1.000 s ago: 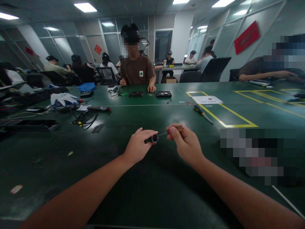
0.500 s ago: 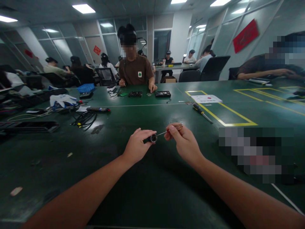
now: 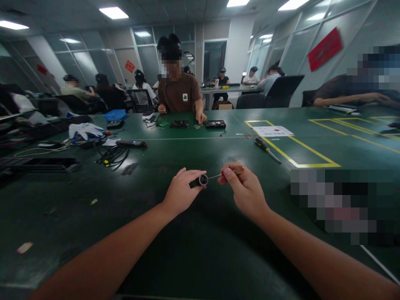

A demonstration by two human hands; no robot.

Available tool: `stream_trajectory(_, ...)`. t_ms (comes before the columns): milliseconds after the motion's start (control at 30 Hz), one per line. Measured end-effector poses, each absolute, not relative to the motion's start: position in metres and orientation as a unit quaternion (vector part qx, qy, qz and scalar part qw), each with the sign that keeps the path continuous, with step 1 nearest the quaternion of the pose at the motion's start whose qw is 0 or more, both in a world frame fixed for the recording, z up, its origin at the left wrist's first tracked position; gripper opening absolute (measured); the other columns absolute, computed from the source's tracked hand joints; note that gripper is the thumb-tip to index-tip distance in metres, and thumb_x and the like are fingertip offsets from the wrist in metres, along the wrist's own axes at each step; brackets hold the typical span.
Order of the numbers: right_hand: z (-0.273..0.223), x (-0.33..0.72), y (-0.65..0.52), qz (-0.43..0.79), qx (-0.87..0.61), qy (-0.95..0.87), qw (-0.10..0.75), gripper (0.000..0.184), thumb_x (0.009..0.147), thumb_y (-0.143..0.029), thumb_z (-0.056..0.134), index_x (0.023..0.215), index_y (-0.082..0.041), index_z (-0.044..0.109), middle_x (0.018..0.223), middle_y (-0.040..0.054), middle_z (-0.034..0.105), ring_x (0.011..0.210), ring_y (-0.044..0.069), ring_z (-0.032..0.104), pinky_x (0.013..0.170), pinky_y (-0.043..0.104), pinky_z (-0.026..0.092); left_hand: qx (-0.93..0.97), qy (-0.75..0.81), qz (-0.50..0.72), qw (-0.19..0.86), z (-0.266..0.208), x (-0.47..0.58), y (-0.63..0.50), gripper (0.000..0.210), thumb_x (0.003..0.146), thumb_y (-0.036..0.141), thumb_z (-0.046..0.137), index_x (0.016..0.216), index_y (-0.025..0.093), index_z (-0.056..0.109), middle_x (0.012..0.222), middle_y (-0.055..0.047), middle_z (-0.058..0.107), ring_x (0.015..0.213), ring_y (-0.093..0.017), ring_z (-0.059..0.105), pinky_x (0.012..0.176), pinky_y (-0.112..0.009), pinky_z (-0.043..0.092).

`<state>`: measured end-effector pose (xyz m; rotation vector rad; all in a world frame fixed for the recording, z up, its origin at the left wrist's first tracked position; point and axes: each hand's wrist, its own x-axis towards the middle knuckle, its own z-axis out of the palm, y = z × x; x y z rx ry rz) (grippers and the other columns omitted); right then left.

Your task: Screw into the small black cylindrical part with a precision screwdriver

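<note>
Between the fingers and thumb of my left hand (image 3: 183, 189) is a small black cylinder (image 3: 203, 180), its round open end turned toward me. My right hand (image 3: 245, 187) is closed around a thin screwdriver (image 3: 215, 176) with a clear amber-red handle. The shaft points left, its tip at the cylinder's open end; how deep it reaches I cannot tell. Both hands are above the green table (image 3: 175, 258).
A yellow-black screwdriver (image 3: 268, 151) lies beyond my right hand, near a white paper (image 3: 273, 131). To the left are black cables (image 3: 114, 156), a dark pen-shaped tool (image 3: 131, 143), white gloves (image 3: 85, 131) and a blue basket (image 3: 115, 115). A co-worker (image 3: 179, 93) handles parts opposite.
The whole view has shifted slightly. My hands keep nearly the same pose, and the cylinder's open end faces me a little more, with the screwdriver still at it.
</note>
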<state>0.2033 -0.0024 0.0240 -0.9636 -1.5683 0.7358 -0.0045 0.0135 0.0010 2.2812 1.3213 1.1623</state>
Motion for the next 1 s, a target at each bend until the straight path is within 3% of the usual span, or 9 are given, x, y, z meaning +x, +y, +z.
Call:
stream_trajectory(433, 0.025, 0.204, -0.005, 0.288, -0.424, -0.692, 0.508, 0.023, 0.102, -0.043, 0.055, 0.1, -0.022, 0.065, 0.082, 0.0033, 0.072, 0.079, 0.02, 0.071, 0.075, 0.034, 0.054, 0.794, 0.452, 0.389, 0.118, 0.002, -0.004, 0.013, 0.039, 0.084, 0.015, 0.077, 0.12, 0.027, 0.073, 0.123, -0.004, 0.076, 0.116, -0.025, 0.07, 0.12, -0.062, 0.034)
stream_trajectory(667, 0.026, 0.207, 0.008, 0.38, -0.393, -0.583, 0.601, 0.028, 0.098, -0.048, 0.059, 0.089, -0.021, 0.062, 0.072, 0.0001, 0.064, 0.064, 0.017, 0.063, 0.065, 0.032, 0.053, 0.793, 0.454, 0.39, 0.115, 0.0, -0.005, 0.013, 0.04, 0.083, 0.015, 0.079, 0.121, 0.027, 0.072, 0.125, -0.005, 0.075, 0.119, -0.025, 0.069, 0.121, -0.062, 0.033)
stream_trajectory(1000, 0.023, 0.204, -0.002, 0.318, -0.403, -0.659, 0.55, 0.025, 0.1, -0.046, 0.059, 0.097, -0.022, 0.065, 0.078, 0.0021, 0.071, 0.074, 0.019, 0.069, 0.073, 0.034, 0.055, 0.789, 0.46, 0.392, 0.111, 0.004, -0.003, 0.012, 0.038, 0.083, 0.015, 0.079, 0.119, 0.027, 0.073, 0.122, -0.004, 0.076, 0.117, -0.025, 0.07, 0.121, -0.063, 0.033)
